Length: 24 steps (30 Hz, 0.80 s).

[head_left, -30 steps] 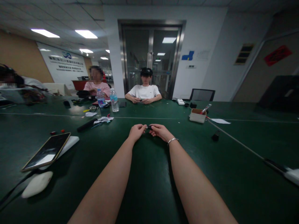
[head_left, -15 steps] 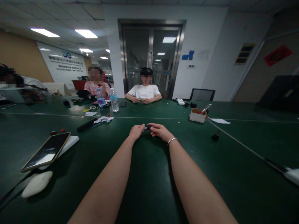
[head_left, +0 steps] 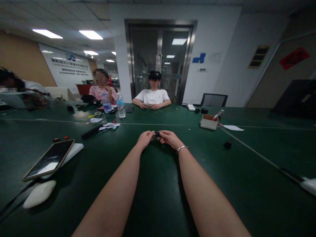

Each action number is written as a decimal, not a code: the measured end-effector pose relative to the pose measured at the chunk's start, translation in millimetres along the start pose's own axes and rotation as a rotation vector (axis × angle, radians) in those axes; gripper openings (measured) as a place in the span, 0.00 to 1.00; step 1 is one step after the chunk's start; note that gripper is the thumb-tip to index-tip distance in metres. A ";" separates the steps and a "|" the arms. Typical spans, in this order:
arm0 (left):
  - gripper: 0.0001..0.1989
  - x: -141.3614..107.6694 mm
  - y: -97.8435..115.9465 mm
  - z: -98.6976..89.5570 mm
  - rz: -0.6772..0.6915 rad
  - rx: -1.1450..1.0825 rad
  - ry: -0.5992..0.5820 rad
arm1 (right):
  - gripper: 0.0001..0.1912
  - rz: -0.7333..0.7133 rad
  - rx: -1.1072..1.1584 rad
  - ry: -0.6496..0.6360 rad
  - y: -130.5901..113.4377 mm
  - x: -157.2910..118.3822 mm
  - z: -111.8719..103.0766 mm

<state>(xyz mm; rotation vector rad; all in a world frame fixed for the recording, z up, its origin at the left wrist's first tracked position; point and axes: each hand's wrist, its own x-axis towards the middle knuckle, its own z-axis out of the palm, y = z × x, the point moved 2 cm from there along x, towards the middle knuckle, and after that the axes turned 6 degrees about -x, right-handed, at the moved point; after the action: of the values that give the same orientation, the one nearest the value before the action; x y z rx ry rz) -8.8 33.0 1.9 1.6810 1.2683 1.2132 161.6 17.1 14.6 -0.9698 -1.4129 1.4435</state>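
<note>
Over the middle of the green table (head_left: 158, 171), both hands meet at a small black piece with a silvery end (head_left: 157, 134); its exact kind is too small to make out. My left hand (head_left: 145, 139) pinches the silvery end between thumb and fingertips. Thumb and fingers of my right hand (head_left: 170, 139), which has a silver bracelet (head_left: 182, 149) at the wrist, are closed on the black part. The fingers partly cover the piece.
To the left lie a phone (head_left: 50, 159), a white mouse-like object (head_left: 40, 194) and a black stick-shaped item (head_left: 91, 132). Two water bottles (head_left: 120, 106) stand beyond. On the right are a small box (head_left: 209, 122), a black piece (head_left: 228, 143) and a cable (head_left: 249, 149). Two people sit across.
The black part shows slightly less between my fingers, and the piece seems turned a little. Both hands stay in nearly the same place.
</note>
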 end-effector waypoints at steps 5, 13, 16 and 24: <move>0.15 -3.3 6.1 1.7 0.045 -0.184 -0.009 | 0.08 0.028 0.001 0.036 -2.4 -1.3 1.7; 0.13 -5.6 10.7 3.1 0.095 -0.204 0.013 | 0.07 0.036 -0.010 0.017 -2.1 -0.9 2.2; 0.13 -5.3 10.1 4.0 0.074 -0.203 -0.006 | 0.06 0.036 -0.016 0.016 -1.6 -0.3 2.0; 0.11 -4.3 9.4 4.8 0.090 -0.193 -0.011 | 0.06 0.030 -0.013 0.015 -0.5 1.2 1.5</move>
<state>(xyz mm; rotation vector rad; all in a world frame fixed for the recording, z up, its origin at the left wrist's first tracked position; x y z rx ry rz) -1.7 26.3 7.8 1.6157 1.0422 1.3330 159.9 17.8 15.2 -1.0117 -1.4037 1.4476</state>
